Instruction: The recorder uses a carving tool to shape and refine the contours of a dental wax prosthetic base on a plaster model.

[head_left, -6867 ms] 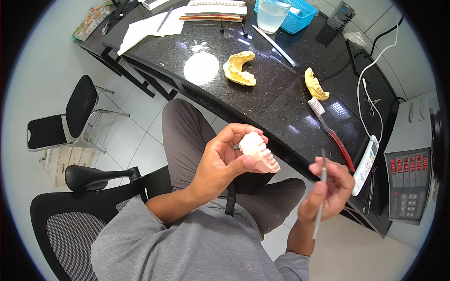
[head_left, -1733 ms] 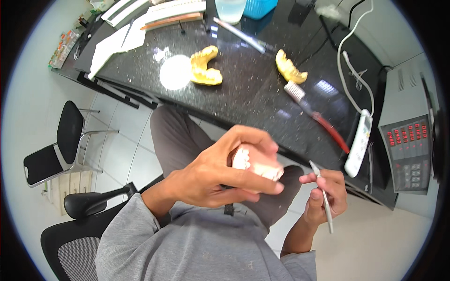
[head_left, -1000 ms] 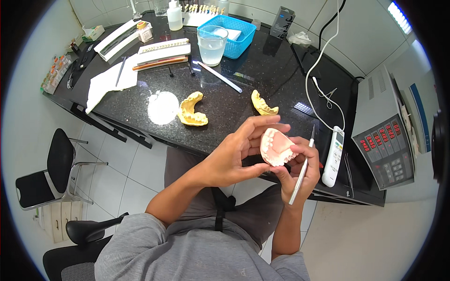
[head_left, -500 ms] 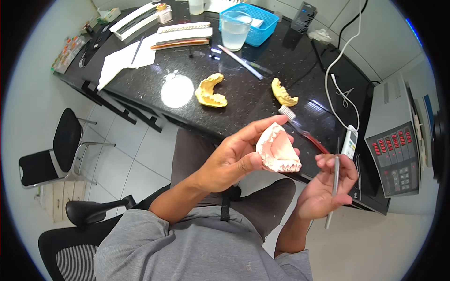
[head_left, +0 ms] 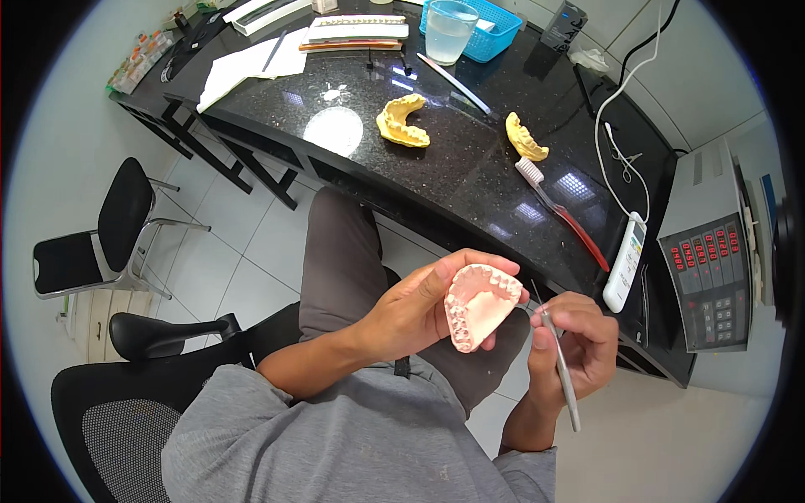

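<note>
A pinkish-white dental cast (head_left: 485,312) rests in my left hand (head_left: 409,306), its row of teeth facing up. The fingers of that hand wrap round the cast's far and under sides. My right hand (head_left: 577,344) pinches a slim metal dental instrument (head_left: 563,369) like a pen. Its thin tip points toward the cast and stands just to the right of it, apart from it. On the black table beyond lie two yellow dental casts, a horseshoe-shaped one (head_left: 403,122) and a smaller one (head_left: 526,137). A toothbrush (head_left: 558,210) with a red handle lies beside the smaller one.
A glass of cloudy water (head_left: 450,33) stands by a blue basket (head_left: 496,38) at the back. A white pen-like stick (head_left: 454,82) and white paper (head_left: 251,71) lie on the table (head_left: 444,180). At right are a white power strip (head_left: 626,264) and a machine with red digits (head_left: 704,251).
The pink cast has been turned and lowered toward me, teeth now facing up. My right hand has turned the instrument from loosely held to a pen grip, closer to the cast.
</note>
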The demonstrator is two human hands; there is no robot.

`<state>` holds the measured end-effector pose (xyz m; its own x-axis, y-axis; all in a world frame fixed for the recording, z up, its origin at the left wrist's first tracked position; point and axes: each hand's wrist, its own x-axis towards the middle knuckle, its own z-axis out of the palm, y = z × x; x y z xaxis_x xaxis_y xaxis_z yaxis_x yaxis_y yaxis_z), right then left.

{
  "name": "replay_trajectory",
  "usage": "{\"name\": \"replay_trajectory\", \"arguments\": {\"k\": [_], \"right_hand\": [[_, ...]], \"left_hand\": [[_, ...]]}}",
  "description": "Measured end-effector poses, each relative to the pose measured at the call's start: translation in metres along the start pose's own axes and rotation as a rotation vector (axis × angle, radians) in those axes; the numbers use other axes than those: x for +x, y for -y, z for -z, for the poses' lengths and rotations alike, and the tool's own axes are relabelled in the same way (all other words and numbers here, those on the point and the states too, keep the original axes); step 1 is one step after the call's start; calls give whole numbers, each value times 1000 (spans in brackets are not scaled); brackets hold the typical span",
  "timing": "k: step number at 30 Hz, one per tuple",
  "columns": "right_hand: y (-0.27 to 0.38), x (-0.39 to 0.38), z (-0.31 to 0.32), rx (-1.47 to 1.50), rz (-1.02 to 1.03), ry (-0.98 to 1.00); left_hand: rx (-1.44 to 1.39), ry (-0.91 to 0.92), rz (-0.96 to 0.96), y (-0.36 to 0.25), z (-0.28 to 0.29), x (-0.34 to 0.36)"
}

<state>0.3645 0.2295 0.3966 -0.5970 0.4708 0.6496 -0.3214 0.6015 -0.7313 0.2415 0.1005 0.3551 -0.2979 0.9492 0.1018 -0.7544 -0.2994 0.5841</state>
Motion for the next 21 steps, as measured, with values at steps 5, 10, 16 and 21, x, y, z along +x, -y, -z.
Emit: {"name": "replay_trajectory", "arguments": {"k": [5, 10, 16, 21], "right_hand": [[-1, -3, 1, -45, 85, 46], [-3, -5, 5, -8, 41, 69], [-2, -1, 8, -48, -27, 147], [-4, 8, 12, -32, -80, 210]], "left_hand": [[36, 3, -15, 5, -2, -5], [47, -21, 13, 6, -3, -1], [57, -36, 35, 7, 1, -1], [80, -83, 99, 6, 2, 1]]}}
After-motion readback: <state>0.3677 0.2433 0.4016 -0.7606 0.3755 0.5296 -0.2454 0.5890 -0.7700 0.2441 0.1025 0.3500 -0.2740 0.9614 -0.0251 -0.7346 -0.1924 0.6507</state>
